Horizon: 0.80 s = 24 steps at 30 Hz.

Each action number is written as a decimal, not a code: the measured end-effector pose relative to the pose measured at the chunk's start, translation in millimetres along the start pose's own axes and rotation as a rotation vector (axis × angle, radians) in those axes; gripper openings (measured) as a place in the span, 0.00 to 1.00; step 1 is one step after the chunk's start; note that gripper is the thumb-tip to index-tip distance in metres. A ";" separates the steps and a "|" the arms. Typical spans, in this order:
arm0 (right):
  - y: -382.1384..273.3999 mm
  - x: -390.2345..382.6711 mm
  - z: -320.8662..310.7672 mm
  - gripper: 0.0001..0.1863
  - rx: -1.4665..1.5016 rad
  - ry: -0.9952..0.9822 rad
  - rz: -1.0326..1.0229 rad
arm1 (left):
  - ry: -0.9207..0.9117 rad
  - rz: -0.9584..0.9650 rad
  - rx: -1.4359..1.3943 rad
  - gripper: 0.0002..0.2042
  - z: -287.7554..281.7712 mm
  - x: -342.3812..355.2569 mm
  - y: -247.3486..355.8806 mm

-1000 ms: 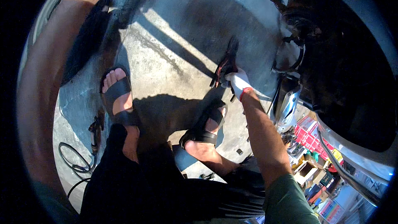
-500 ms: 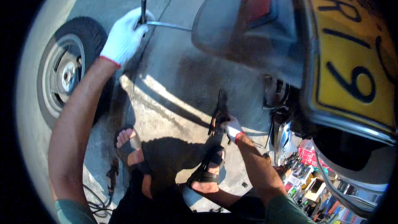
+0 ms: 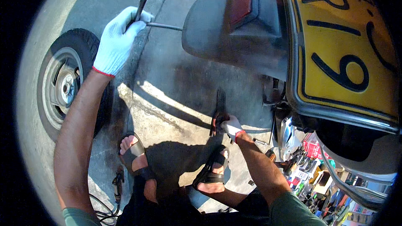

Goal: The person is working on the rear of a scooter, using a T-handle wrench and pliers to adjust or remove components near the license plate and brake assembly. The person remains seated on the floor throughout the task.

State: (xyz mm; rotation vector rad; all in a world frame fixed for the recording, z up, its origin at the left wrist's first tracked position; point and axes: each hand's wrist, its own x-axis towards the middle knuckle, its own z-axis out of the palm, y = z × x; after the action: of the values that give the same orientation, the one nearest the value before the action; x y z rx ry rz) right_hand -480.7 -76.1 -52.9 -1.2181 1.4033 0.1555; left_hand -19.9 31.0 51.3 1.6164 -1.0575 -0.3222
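Left hand (image 3: 114, 44) pinches our black-handled metal rod (image 3: 165, 26) left of the smooth, dark mudguard (image 3: 205, 33), and our right hand (image 3: 231, 126) is curled round a slim, reddish-edged part (image 3: 220, 102) below it in view. Chunky-treaded wheel (image 3: 66, 88), well left of that mudguard, looks already off; what's left we honestly can't tell.

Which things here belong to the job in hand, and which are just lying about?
Likely the job:
dark bar in the left grip, thin metal rod beside it
dark piece in the right grip
vehicle rear end

Apparently lying about:
wheel, untouched (might belong)
tool with a hose or cable
heaped boxes and small items
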 end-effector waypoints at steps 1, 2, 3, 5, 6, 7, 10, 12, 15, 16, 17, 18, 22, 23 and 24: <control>4.1 0.2 -7.4 0.16 -0.035 0.007 -0.064 | 0.040 0.095 0.012 0.07 5.3 7.1 4.3; 1.3 -3.3 -5.8 0.17 -0.026 0.025 -0.045 | 0.078 0.181 0.039 0.07 6.4 9.9 7.7; -4.2 -8.5 -3.5 0.17 -0.017 0.044 -0.027 | 0.052 0.068 -0.018 0.07 5.2 12.5 15.1; -10.7 -11.1 -1.4 0.18 -0.029 0.042 0.005 | 0.181 -0.080 0.123 0.10 -3.9 24.0 -1.6; -6.5 -8.4 -2.9 0.19 -0.019 0.033 -0.016 | 0.266 -0.107 0.143 0.12 -9.0 27.8 -13.9; -2.4 -5.6 -3.8 0.19 -0.010 0.024 -0.037 | 0.262 -0.018 0.171 0.14 -15.8 26.1 -25.6; 0.0 -5.4 -9.7 0.19 0.022 0.021 -0.063 | 0.156 -0.434 -0.071 0.13 -10.6 6.9 -7.6; -7.0 -9.4 -4.3 0.20 0.020 0.020 -0.045 | 0.174 -0.538 -0.210 0.11 -5.2 -12.2 -16.4; -13.8 -15.2 0.2 0.21 0.064 0.048 -0.016 | 0.161 -0.584 -0.206 0.10 10.7 -36.0 -24.0; -14.4 -16.3 0.7 0.21 0.040 0.056 -0.014 | 0.131 -0.653 -0.272 0.09 16.8 -45.9 -23.9; -19.6 -18.7 4.2 0.21 0.017 0.061 -0.010 | 0.135 -0.702 -0.341 0.08 23.9 -56.3 -24.1; -21.6 -20.2 3.2 0.21 -0.006 0.074 -0.010 | 0.137 -0.745 -0.417 0.08 33.3 -65.0 -25.8; -4.0 -3.7 -2.4 0.22 -0.016 0.108 -0.024 | -0.064 -0.632 -0.091 0.06 56.9 -115.0 -76.2; -8.6 -4.8 3.8 0.21 -0.020 0.104 -0.027 | -0.116 -0.672 -0.192 0.07 62.6 -136.2 -95.9; -7.1 -5.8 -0.3 0.21 -0.023 0.122 -0.028 | -0.183 -0.701 -0.309 0.08 71.9 -141.7 -88.0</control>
State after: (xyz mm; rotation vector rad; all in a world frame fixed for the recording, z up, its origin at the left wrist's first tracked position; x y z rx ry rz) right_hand -477.3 -76.2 -44.4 -1.2831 1.4931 0.0790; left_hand -108.1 91.3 -95.6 1.6449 -0.4981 -1.0620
